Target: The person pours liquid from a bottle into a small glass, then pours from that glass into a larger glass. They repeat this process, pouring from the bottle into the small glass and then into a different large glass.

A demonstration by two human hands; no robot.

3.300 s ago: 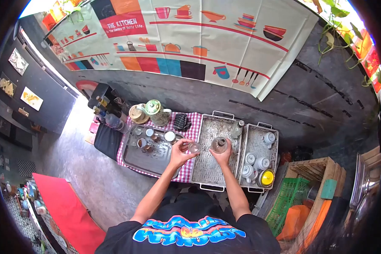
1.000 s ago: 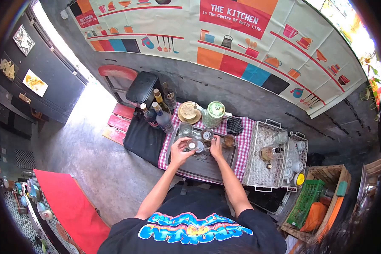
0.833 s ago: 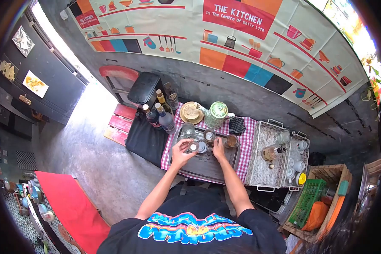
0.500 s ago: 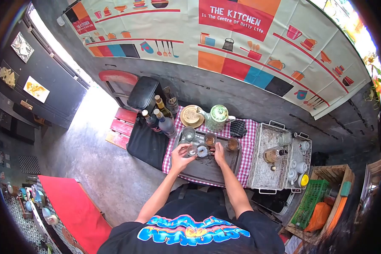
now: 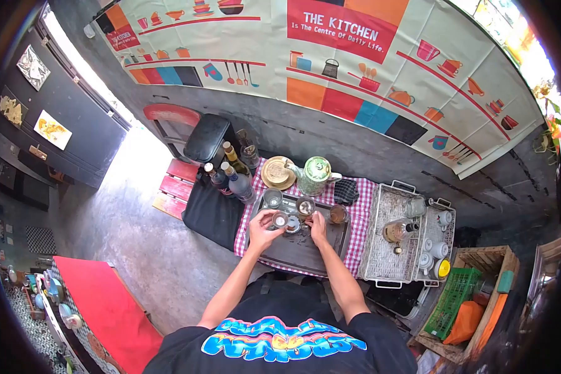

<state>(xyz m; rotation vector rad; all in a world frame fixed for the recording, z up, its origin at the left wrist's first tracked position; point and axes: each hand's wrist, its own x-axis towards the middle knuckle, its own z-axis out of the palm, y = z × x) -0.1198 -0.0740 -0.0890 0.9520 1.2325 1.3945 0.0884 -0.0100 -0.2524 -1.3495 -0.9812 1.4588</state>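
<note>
My left hand (image 5: pixel 266 229) is closed around a small clear drinking glass (image 5: pixel 280 220), held over the dark tray (image 5: pixel 274 254). My right hand (image 5: pixel 318 229) has its fingers curled against the near side of another drinking glass (image 5: pixel 305 206) with something brown in it; its grip is partly hidden. Between my hands sits a small round pale dish or cup (image 5: pixel 294 225), partly covered by the fingers. A clear glass (image 5: pixel 272 198) stands at the tray's far left. To the right, a glass of brown contents (image 5: pixel 338 214) stands on the tray.
A green patterned teapot (image 5: pixel 316 173), round wooden coasters (image 5: pixel 278 172) and a dark folded cloth (image 5: pixel 346 192) line the back of the checkered tablecloth (image 5: pixel 360 227). Several bottles (image 5: pixel 239 186) stand left. Right is a white wire rack (image 5: pixel 374 249) with a bottle (image 5: pixel 400 230) and cups.
The whole view has shifted slightly. The brown glass by my right hand shows a paler inside than before. My left hand still holds its glass over the tray.
</note>
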